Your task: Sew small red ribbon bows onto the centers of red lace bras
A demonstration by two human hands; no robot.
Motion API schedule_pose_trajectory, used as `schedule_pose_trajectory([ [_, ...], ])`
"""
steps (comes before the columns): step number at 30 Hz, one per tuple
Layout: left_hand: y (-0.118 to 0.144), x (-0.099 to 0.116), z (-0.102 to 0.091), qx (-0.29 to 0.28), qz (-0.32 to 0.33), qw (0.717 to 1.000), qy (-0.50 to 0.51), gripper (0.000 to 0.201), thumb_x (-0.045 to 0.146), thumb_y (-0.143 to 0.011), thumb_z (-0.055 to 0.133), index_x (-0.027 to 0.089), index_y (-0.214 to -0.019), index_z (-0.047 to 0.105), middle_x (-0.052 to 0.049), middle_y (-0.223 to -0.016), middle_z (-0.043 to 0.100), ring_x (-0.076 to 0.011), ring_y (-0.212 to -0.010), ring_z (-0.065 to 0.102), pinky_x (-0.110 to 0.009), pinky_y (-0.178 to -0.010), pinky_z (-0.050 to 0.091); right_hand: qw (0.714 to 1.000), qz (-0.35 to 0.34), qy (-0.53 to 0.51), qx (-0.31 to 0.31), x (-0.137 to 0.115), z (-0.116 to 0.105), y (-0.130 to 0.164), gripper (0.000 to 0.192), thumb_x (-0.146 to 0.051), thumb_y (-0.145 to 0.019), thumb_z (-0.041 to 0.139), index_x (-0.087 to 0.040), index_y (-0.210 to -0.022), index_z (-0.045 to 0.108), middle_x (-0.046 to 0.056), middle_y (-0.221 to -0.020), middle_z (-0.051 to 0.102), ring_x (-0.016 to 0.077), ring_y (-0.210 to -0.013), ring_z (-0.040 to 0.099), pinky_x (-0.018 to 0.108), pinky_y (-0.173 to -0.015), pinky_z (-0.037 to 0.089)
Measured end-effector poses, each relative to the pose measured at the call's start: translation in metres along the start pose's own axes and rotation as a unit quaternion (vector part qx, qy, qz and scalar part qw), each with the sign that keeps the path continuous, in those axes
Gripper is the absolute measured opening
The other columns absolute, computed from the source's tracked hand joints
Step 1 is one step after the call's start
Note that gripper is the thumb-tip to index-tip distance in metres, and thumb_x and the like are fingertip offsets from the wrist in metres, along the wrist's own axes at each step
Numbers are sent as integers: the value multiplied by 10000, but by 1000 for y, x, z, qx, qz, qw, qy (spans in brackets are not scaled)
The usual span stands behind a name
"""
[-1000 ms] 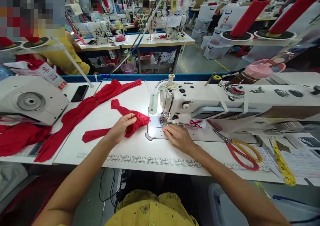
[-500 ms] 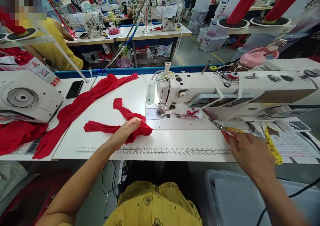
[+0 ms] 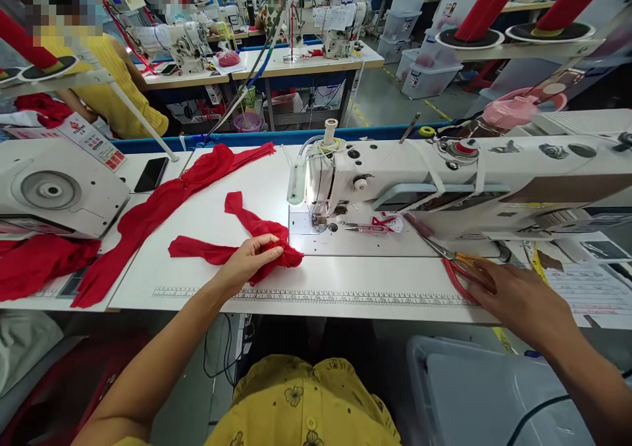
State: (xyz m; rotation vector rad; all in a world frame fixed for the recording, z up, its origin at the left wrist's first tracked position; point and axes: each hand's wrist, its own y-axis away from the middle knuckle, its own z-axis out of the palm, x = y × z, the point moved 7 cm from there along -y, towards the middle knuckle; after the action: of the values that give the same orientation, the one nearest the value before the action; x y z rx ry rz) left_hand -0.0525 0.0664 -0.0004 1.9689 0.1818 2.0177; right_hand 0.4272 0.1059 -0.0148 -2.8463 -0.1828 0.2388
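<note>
**Left hand on red fabric, right hand at scissors**

Gripped loosely under the left hand (image 3: 249,260), a small bunched red fabric piece (image 3: 232,239) lies on the white worktable (image 3: 207,281), fingers curled down onto its gathered end just left of the needle plate. Its two strips trail away to the left and toward the back. Right hand (image 3: 523,301) rests at the red-and-yellow-handled scissors (image 3: 457,265), fingers covering the handle loops; whether they have closed on the handles cannot be told. The blades point back toward the machine.

Largest item on the table: a white industrial sewing machine (image 3: 444,176), its lamp lit over the needle area, standing behind both hands. A second white machine body (image 3: 54,189) sits at the far left. A long red fabric length (image 3: 158,206) runs diagonally across the left half of the table, apart from the held piece. A printed ruler strip (image 3: 320,297) lines the table's near edge. A black phone (image 3: 151,174) lies near the rear left. Small thread snips (image 3: 360,227) rest on the machine bed.
</note>
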Motion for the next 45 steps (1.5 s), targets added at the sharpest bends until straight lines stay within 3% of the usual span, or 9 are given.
schedule_pose_trajectory([
  [4, 1, 1, -1, -6, 7, 1000, -16, 312, 482, -806, 738, 185, -865, 660, 20, -774, 594, -91, -629, 482, -216, -566, 349, 996, -17, 73, -43, -6, -9, 6, 322, -545, -875, 457, -272, -842, 623, 149, -756, 627, 354, -693, 588, 384, -482, 322],
  [7, 1, 1, -2, -8, 12, 999, -33, 314, 494, -826, 713, 187, -858, 657, 27, -732, 575, -82, -588, 446, -218, -527, 310, 998, -27, 46, -39, -31, -23, 11, 278, -535, -890, 456, -290, -875, 587, 149, -837, 658, 350, -750, 614, 381, -465, 339],
  [9, 1, 2, -1, -10, 16, 999, -45, 312, 497, -836, 698, 188, -866, 660, 19, -730, 585, -92, -597, 458, -221, -527, 306, 997, -52, -17, -46, -66, -27, 11, 235, -493, -903, 467, -286, -930, 575, 141, -895, 673, 309, -766, 634, 377, -490, 391],
  [12, 2, 6, 0, -9, 32, 998, -62, 297, 483, -846, 685, 188, -873, 673, -3, -771, 615, -115, -644, 496, -229, -550, 325, 979, -130, -135, -80, -138, -21, 8, 196, -438, -927, 494, -253, -940, 559, 86, -830, 643, 222, -691, 623, 334, -556, 450],
  [16, 5, 11, 1, -5, 44, 997, -71, 270, 463, -851, 685, 194, -870, 684, -4, -790, 631, -117, -669, 496, -228, -574, 337, 954, -204, -187, -118, -226, -4, -3, 294, -523, -893, 605, -237, -916, 543, 49, -894, 626, 185, -729, 607, 300, -619, 468],
  [21, 9, 15, -1, -4, 54, 995, -78, 263, 456, -860, 677, 197, -896, 712, -2, -771, 637, -104, -625, 462, -229, -550, 319, 933, -256, -215, -135, -282, 11, -19, 391, -584, -846, 662, -227, -814, 506, 17, -850, 603, 146, -652, 548, 273, -544, 382],
  [29, 6, 15, -3, -4, 66, 995, -70, 259, 447, -837, 687, 209, -919, 749, -29, -839, 676, -141, -690, 556, -242, -581, 390, 914, -280, -263, -129, -303, 16, -23, 403, -578, -866, 644, -214, -779, 493, -1, -798, 579, 118, -616, 494, 255, -555, 339],
  [37, 4, 13, -1, -22, 61, 996, -57, 220, 417, -858, 677, 214, -905, 747, -25, -845, 689, -149, -773, 603, -247, -679, 440, 901, -283, -288, -162, -304, 22, -17, 433, -548, -906, 605, -217, -702, 414, -29, -704, 491, 99, -553, 391, 248, -533, 292],
  [45, 5, 10, -2, -8, 44, 996, -72, 247, 447, -835, 692, 204, -864, 728, -21, -802, 673, -142, -708, 569, -247, -610, 414, 904, -279, -284, -157, -295, 20, -10, 463, -512, -977, 503, -225, -640, 366, -32, -602, 456, 111, -516, 383, 257, -516, 297],
])
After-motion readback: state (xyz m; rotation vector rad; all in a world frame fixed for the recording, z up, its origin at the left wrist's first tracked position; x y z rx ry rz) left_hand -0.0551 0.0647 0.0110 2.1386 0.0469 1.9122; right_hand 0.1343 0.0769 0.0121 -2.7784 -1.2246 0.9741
